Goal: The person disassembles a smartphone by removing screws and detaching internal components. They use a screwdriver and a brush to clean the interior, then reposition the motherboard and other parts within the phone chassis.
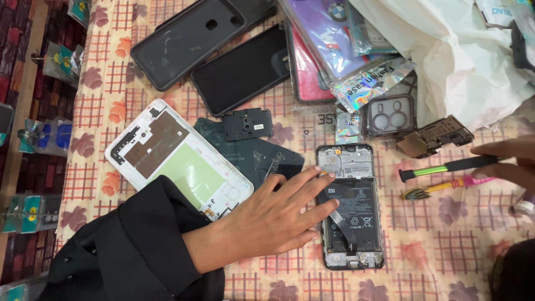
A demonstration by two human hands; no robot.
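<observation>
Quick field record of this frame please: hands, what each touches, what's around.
left hand: flat, fingers spread on the opened phone
right hand: grips a screwdriver with black and green shaft
opened phone: back off, battery and board exposed, lying on the tablecloth
beside left hand: white phone frame, black cover plate
below screwdriver: pink brush tool
top: dark phone cases, packaged cases, white plastic bag

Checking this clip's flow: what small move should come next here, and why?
Probably bring the green-and-black screwdriver in the right hand over to the opened black phone. The left hand already rests flat on its exposed battery side, steadying it, while the tool's tip sits beside the phone, apart from it.
</observation>
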